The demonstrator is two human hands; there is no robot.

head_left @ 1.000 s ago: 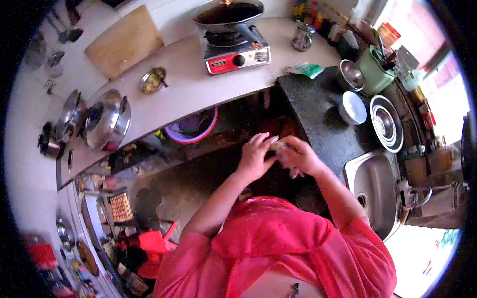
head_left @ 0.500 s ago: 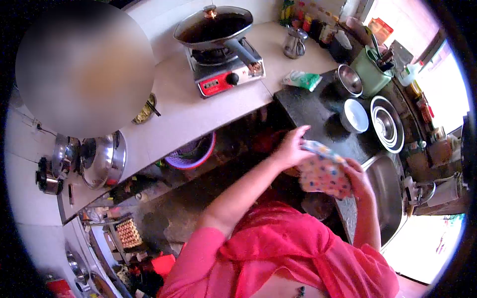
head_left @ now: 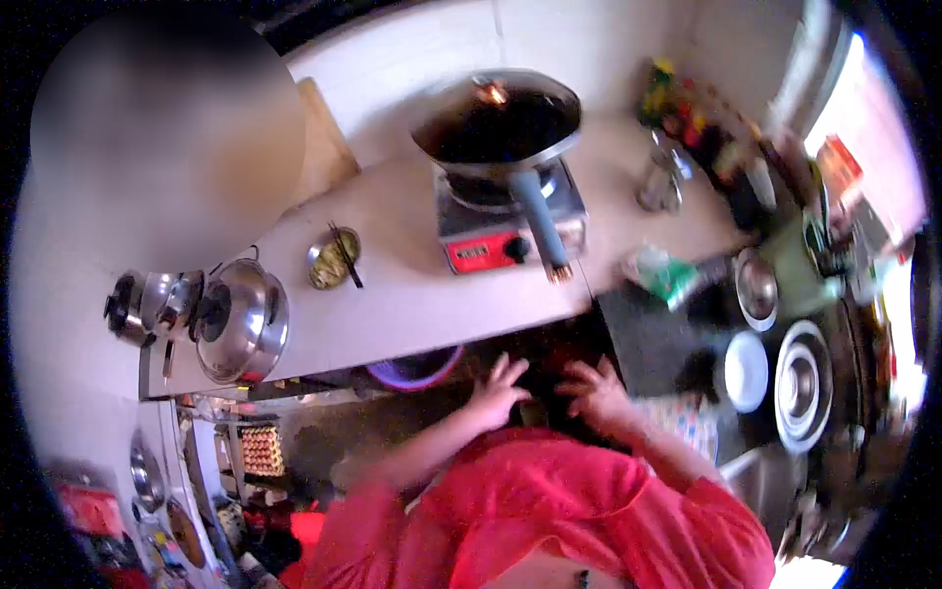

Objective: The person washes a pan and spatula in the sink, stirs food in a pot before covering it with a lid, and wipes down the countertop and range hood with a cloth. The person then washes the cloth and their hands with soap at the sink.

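Above the floor gap in front of me, my left hand (head_left: pixel 498 395) is in the air with its fingers spread and holds nothing. My right hand (head_left: pixel 597 395), also empty with fingers apart, is beside the edge of the dark counter (head_left: pixel 643 368). A pale cloth with coloured dots (head_left: pixel 699 424) lies on that counter, partly covered by my right forearm. Beyond the hands, a wok (head_left: pixel 505 123) with dark contents sits on a red-fronted gas stove (head_left: pixel 481 255), its handle pointing towards me. A glass lid appears to stand over the wok's far side; blur leaves this uncertain.
A bowl of food (head_left: pixel 332 267) with chopsticks and a lidded steel pot (head_left: pixel 245 324) stand on the white counter. On the dark counter are a green-white packet (head_left: pixel 667 278), a white bowl (head_left: pixel 746 371) and nested basins (head_left: pixel 803 388). A purple basket (head_left: pixel 417 371) sits below.
Both hands have let go of the dotted cloth, which now lies on the dark counter. They have moved left and opened. The view has swung towards the stove and the food bowl.
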